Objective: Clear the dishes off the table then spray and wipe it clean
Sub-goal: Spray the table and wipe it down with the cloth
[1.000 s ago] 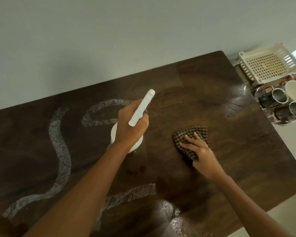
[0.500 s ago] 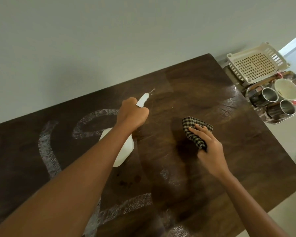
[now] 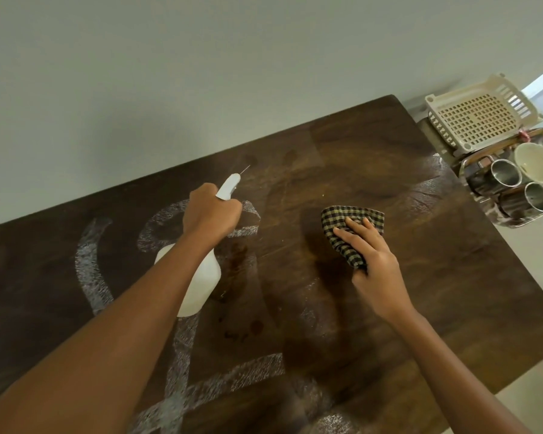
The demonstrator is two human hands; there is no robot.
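R fingers [image 3: 362, 233] straight, close together, pressing cloth [image 3: 345, 217] flat on table [image 3: 436, 261], mid-right, with R hand [image 3: 376, 267] over its near edge. L hand [image 3: 212, 214] curled round neck of bottle [image 3: 203, 283] — tilted, nozzle twd far edge, above foam streaks [image 3: 91, 270]. Cups [image 3: 505, 173] on tray [image 3: 514, 219] off R end.

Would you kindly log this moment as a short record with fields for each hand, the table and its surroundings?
surface: dark wooden table, white foam trails across it
left hand: grips white plastic spray bottle, nozzle pointing away
right hand: presses checked black-and-tan cloth onto the tabletop
beside table: cream plastic basket; shiny metal tray holding two steel mugs and a cream bowl
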